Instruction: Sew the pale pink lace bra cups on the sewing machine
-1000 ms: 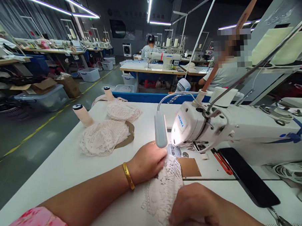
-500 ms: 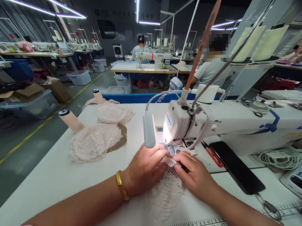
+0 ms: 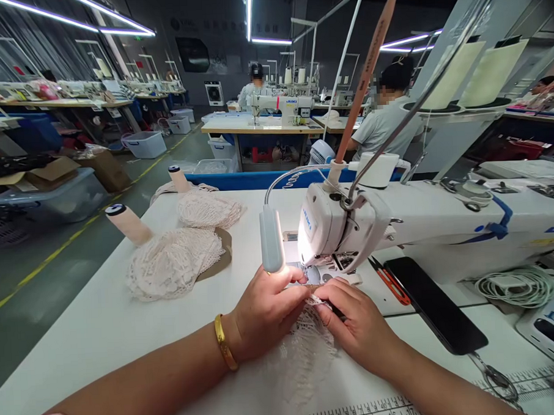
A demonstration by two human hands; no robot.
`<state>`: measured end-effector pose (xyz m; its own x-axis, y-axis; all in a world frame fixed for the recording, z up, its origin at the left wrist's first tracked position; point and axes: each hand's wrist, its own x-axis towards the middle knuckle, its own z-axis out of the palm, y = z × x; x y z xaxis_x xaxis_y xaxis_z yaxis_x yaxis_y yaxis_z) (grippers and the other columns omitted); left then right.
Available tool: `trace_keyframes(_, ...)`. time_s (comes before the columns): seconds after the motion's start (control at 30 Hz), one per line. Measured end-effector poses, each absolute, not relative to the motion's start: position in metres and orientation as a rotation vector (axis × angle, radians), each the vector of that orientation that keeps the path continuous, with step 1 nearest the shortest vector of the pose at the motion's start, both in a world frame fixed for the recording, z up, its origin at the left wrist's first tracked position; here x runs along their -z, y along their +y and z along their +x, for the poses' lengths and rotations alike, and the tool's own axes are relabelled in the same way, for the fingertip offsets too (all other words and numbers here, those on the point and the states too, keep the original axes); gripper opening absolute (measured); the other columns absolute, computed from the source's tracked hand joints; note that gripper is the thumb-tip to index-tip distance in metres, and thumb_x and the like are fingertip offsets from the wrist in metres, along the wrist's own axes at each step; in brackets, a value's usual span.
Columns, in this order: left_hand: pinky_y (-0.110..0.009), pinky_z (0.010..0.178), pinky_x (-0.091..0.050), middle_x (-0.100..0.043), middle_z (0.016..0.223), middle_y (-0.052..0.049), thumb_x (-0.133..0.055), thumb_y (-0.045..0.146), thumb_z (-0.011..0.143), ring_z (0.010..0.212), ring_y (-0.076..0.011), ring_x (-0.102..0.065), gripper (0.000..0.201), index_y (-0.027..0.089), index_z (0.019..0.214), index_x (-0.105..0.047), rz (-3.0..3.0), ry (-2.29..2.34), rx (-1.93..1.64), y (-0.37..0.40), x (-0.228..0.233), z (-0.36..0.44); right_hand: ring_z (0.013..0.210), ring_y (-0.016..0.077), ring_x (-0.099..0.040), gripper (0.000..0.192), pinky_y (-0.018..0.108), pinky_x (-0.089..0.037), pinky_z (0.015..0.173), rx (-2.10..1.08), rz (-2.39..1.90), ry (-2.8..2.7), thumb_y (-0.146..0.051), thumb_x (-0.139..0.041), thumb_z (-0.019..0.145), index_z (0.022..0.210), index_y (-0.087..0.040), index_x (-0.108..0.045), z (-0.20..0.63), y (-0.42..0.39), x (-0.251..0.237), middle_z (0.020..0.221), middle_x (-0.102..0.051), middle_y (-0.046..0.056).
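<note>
My left hand [image 3: 267,309] and right hand [image 3: 355,320] pinched the white lace piece [image 3: 306,347] together just before the white sewing machine [image 3: 346,229]; fingertips that near its needle risked a prick, I judged.

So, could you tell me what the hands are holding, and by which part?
Both the left hand and right hand pinch the lace piece at its far edge, beside the sewing machine needle.

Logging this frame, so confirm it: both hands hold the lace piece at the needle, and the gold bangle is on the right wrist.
Wrong wrist. The head view shows the gold bangle on the left wrist. The rest stands: the left hand and right hand both hold the lace piece at the needle of the sewing machine.
</note>
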<state>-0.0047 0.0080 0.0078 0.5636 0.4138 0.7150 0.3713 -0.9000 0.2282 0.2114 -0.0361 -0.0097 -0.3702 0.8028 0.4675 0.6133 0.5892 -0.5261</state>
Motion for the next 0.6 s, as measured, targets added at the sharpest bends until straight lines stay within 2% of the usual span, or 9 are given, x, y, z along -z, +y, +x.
trace_keyframes(0.13, -0.031, 0.074, -0.046, -0.068, 0.098, -0.004, -0.059, 0.013, 0.098, 0.082, -0.0162, -0.059, 0.013, 0.019, 0.095, -0.070, 2.687, 0.678, -1.283, 0.008, -0.007, -0.005, 0.077, 0.0182, -0.062, 0.005, 0.031, -0.049, 0.069, -0.353, -1.140, -2.063, -0.022, -0.055, 0.103, 0.104, -0.026, -0.057, 0.210, -0.038, 0.009, 0.089, -0.066, 0.000)
trace_keyframes(0.27, -0.029, 0.074, -0.046, -0.066, 0.095, -0.003, -0.062, 0.014, 0.098, 0.081, -0.0152, -0.056, 0.013, 0.020, 0.094, -0.072, 2.604, 0.702, -1.318, 0.007, -0.005, -0.004, 0.090, 0.0184, -0.066, 0.018, 0.030, -0.052, 0.078, -0.315, -1.088, -2.023, -0.017, -0.057, 0.100, 0.115, -0.027, -0.059, 0.210, -0.038, 0.008, 0.103, -0.068, 0.001)
trace_keyframes(0.47, -0.027, 0.072, -0.045, -0.066, 0.089, -0.001, -0.065, 0.012, 0.095, 0.079, -0.0133, -0.057, 0.012, 0.021, 0.092, -0.073, 2.535, 0.686, -1.371, 0.006, -0.007, 0.000, 0.088, 0.0188, -0.065, 0.018, 0.030, -0.051, 0.077, -0.257, -1.020, -1.992, -0.014, -0.059, 0.098, 0.107, -0.028, -0.064, 0.212, -0.038, 0.001, 0.094, -0.071, 0.000)
trace_keyframes(0.6, -0.029, 0.072, -0.043, -0.066, 0.089, -0.002, -0.063, 0.011, 0.095, 0.077, -0.0139, -0.056, 0.012, 0.020, 0.093, -0.072, 2.539, 0.709, -1.364, 0.001, -0.013, 0.002, 0.084, 0.0194, -0.065, 0.013, 0.032, -0.051, 0.076, -0.204, -0.981, -2.007, -0.015, -0.059, 0.099, 0.105, -0.027, -0.062, 0.213, -0.043, -0.004, 0.093, -0.071, 0.001)
